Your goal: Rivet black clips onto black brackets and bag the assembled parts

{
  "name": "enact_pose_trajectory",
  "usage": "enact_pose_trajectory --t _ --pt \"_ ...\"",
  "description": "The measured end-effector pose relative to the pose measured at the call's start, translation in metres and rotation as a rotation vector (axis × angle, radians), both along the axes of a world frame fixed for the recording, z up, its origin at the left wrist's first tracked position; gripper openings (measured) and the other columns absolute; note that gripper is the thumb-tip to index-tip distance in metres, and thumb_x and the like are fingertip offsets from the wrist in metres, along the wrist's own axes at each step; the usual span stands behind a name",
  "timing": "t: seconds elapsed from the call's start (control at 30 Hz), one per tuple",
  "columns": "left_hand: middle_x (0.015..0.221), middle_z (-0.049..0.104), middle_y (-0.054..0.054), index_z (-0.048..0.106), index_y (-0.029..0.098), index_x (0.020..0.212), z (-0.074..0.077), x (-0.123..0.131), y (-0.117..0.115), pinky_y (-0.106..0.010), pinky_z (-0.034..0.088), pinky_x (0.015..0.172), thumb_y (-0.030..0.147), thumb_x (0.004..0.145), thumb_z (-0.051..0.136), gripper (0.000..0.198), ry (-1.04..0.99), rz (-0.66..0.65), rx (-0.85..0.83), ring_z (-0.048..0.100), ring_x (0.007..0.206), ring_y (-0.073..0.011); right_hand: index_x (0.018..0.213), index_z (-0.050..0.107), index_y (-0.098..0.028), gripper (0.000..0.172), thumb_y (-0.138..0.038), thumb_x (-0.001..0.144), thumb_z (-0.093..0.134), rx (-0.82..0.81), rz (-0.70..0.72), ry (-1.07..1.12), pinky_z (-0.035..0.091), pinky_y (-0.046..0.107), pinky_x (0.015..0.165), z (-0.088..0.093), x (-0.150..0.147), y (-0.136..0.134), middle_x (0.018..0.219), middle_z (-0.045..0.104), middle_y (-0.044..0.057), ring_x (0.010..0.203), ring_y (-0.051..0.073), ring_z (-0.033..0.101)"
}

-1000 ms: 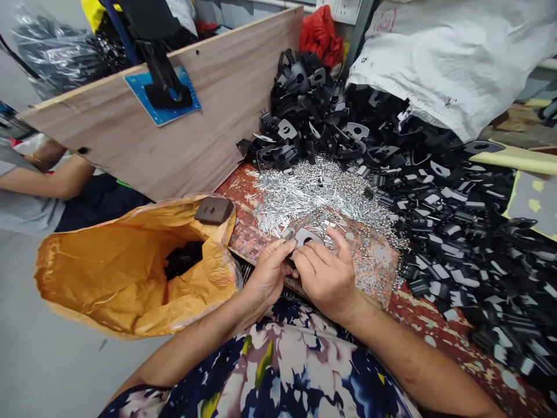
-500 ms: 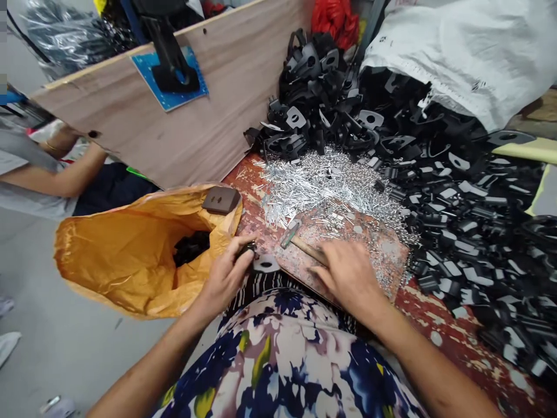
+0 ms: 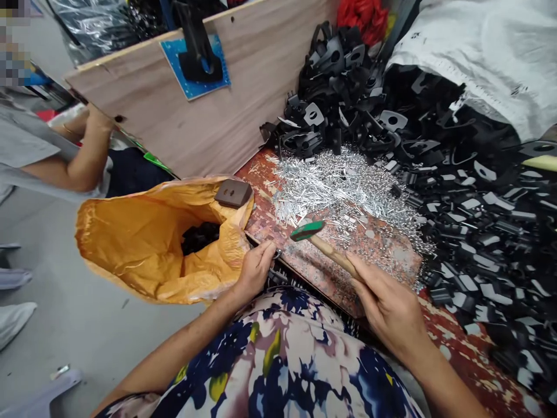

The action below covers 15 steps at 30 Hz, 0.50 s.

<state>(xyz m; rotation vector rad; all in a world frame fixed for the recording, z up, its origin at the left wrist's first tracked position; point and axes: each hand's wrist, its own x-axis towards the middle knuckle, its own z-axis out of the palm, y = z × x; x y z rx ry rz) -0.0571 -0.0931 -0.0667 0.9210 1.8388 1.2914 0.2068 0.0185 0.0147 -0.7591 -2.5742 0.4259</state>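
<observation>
From where I stood, the plywood panel (image 3: 243,75) closed off the far left of the worn red table (image 3: 256,167). The great heap of black plastic parts (image 3: 465,215) took up much of the right side and reached back under the white woven sack (image 3: 487,52). With so many parts lying loose, I judged that most of the work was left.

By the table's left edge the orange sack (image 3: 130,232) gaped open. Deep in its mouth sat a small clump of dark pieces (image 3: 198,238); I took these for the portion done, though I couldn't make out whether they were finished or how many lay below. The scarred slab (image 3: 313,267) lay on the table in front of the person.

The fingers of the right hand (image 3: 391,305) were wrapped around the handle of the green-headed hammer (image 3: 329,251), its head raised over the slab. The fingers of the left hand (image 3: 256,267) were pinched together at the table's edge, apparently on a small dark part (image 3: 277,254), mostly hidden, so how far along that one was I couldn't tell. The brown block (image 3: 234,193) rested on the sack's rim.

Smallest were the silvery metal pins (image 3: 322,180), spread thickly behind the slab, a supply that looked far from used up.
</observation>
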Motion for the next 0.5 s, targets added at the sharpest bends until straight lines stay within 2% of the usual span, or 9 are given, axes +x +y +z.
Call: enact_pose_trajectory --t 0.07,0.17,0.23,0.4,0.5 --pt "0.064 0.047 0.003 0.047 0.022 0.068 -0.001 0.0 -0.001 -0.029 0.032 0.063 0.045 0.103 0.042 0.042 0.012 0.011 0.003 0.045 0.064 -0.0163 0.157 0.04 -0.032 0.059 -0.02 0.1 0.053 0.054 0.015 0.009 0.051 0.03 0.058 -0.004 -0.005 -0.005 0.087 0.069 0.004 0.065 0.016 0.063" --pt "0.064 0.046 0.003 0.045 0.022 0.068 -0.004 0.0 -0.002 -0.028 0.032 0.063 0.044 0.103 0.04 0.042 0.029 0.007 0.007 0.045 0.064 -0.0163 0.15 0.051 -0.026 0.048 -0.022 0.102 0.05 0.157 0.06 -0.131 0.044 0.029 0.051 -0.017 -0.013 -0.009 0.073 0.061 0.001 0.056 0.015 0.056" --pt "0.064 0.047 0.003 0.046 0.022 0.068 -0.005 -0.001 -0.002 -0.029 0.032 0.063 0.044 0.103 0.039 0.042 0.039 -0.004 0.006 0.045 0.063 -0.0162 0.149 0.053 -0.024 0.046 -0.022 0.103 0.048 0.198 0.061 -0.191 0.042 0.03 0.05 -0.021 -0.014 -0.01 0.072 0.06 0.001 0.055 0.015 0.055" --pt "0.064 0.046 0.003 0.045 0.022 0.069 -0.006 -0.004 -0.001 -0.029 0.033 0.063 0.045 0.103 0.037 0.042 0.053 -0.021 -0.001 0.045 0.063 -0.016 0.158 0.039 -0.026 0.057 -0.019 0.103 0.05 0.166 0.047 -0.098 0.043 0.029 0.053 -0.015 -0.01 -0.011 0.076 0.062 0.001 0.057 0.014 0.056" --pt "0.065 0.043 0.004 0.043 0.023 0.069 -0.006 -0.005 -0.002 -0.028 0.034 0.063 0.046 0.103 0.037 0.041 0.06 -0.035 -0.001 0.044 0.063 -0.0157 0.156 0.043 -0.026 0.052 -0.022 0.104 0.046 0.157 0.065 -0.179 0.041 0.029 0.049 -0.016 -0.015 -0.011 0.074 0.062 0.001 0.056 0.014 0.056"
